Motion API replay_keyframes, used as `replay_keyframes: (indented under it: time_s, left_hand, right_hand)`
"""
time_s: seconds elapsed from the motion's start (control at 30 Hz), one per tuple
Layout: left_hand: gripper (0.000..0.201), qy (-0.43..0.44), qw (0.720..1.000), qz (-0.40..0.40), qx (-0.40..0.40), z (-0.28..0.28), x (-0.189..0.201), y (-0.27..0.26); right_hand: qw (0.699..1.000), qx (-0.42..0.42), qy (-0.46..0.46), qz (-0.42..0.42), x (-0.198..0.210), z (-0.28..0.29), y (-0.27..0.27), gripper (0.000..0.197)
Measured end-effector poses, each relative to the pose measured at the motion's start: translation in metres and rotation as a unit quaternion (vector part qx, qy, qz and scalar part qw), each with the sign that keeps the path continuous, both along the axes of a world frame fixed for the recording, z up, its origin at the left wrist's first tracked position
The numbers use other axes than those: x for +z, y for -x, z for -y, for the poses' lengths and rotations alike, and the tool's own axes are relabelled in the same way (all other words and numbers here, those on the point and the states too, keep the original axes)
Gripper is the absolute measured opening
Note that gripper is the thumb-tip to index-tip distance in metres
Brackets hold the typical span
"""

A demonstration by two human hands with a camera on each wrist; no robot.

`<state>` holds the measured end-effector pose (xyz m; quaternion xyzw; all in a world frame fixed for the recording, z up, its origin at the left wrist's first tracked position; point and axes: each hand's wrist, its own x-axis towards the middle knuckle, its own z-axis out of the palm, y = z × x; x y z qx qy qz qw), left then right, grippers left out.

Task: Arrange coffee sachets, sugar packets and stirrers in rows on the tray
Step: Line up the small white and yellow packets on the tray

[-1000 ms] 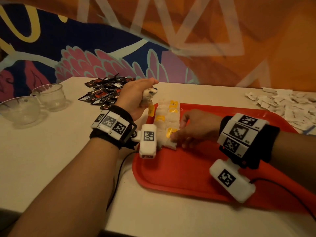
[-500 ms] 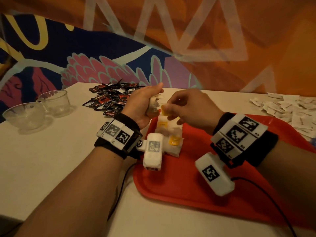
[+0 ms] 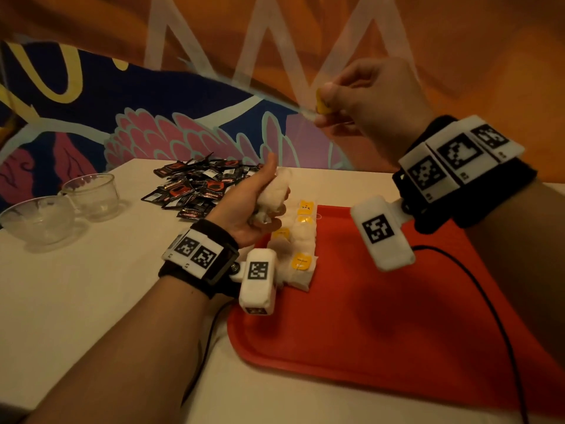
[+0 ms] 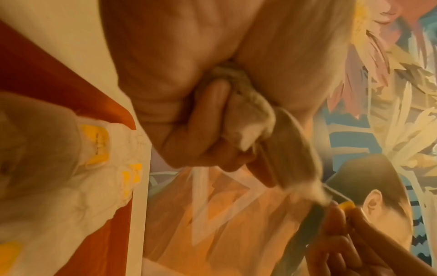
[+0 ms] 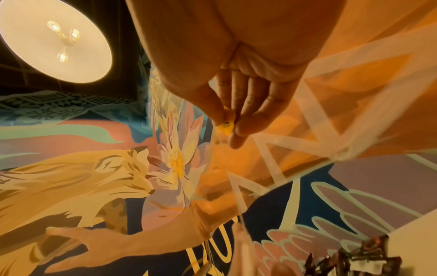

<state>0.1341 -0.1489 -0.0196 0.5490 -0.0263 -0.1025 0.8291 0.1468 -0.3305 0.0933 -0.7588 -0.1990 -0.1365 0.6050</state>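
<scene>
A red tray (image 3: 382,316) lies on the white table, with a column of white sachets bearing yellow tags (image 3: 301,243) along its left edge. My left hand (image 3: 253,200) hovers over the tray's far left corner, fingers curled round a bunch of white sachets (image 3: 273,191) (image 4: 246,119). My right hand (image 3: 360,102) is raised high above the table and pinches a small yellow tag (image 3: 322,102) (image 5: 225,125) between thumb and fingers. A thin string (image 5: 236,186) runs from the tag down toward the bunch in the left hand.
A heap of dark coffee sachets (image 3: 201,185) lies on the table beyond the left hand. Two glass cups (image 3: 88,194) stand at the far left. A painted wall closes the table's far side. Cables trail from both wrist cameras across the tray and table.
My right hand left the sachets on the tray, took a yellow tag at the left hand's bunch, and lifted it high up to the right. The left hand stayed in place.
</scene>
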Motion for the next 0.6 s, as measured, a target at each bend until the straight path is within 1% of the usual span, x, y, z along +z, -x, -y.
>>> replay_keyframes:
  time_s: [0.07, 0.1, 0.23, 0.3, 0.43, 0.5, 0.53, 0.6]
  left_hand:
    - [0.056, 0.015, 1.0, 0.001, -0.012, -0.002, -0.002, -0.002]
    - [0.055, 0.013, 1.0, 0.005, -0.015, -0.002, -0.003, -0.002]
    - [0.029, -0.033, 0.999, 0.024, 0.013, -0.002, -0.003, -0.001]
    - [0.026, -0.049, 0.997, 0.05, 0.035, 0.0, -0.005, -0.002]
    - [0.035, -0.061, 0.987, 0.08, 0.124, 0.001, -0.005, -0.006]
    - [0.029, -0.081, 0.979, 0.092, 0.16, 0.0, -0.004, -0.008]
    - [0.027, -0.091, 0.976, 0.103, 0.172, 0.0, -0.004, -0.007]
    - [0.031, -0.111, 0.968, 0.132, 0.181, 0.003, -0.003, -0.006]
  right_hand:
    - [1.0, -0.008, -0.018, 0.012, 0.007, 0.002, -0.005, 0.007]
    - [1.0, -0.013, -0.02, 0.018, 0.01, 0.003, -0.007, 0.009]
    - [0.999, -0.018, -0.023, 0.041, 0.02, 0.006, -0.011, 0.011]
    - [0.999, -0.018, -0.014, 0.045, 0.023, 0.007, -0.011, 0.009]
    - [0.998, -0.016, 0.018, 0.051, 0.025, 0.009, -0.008, 0.004]
    - [0.999, -0.01, 0.024, 0.046, 0.025, 0.01, -0.006, 0.002]
    - [0.999, -0.004, 0.024, 0.041, 0.025, 0.009, -0.006, 0.001]
    - [0.999, 0.012, 0.022, 0.033, 0.025, 0.006, -0.004, 0.001]
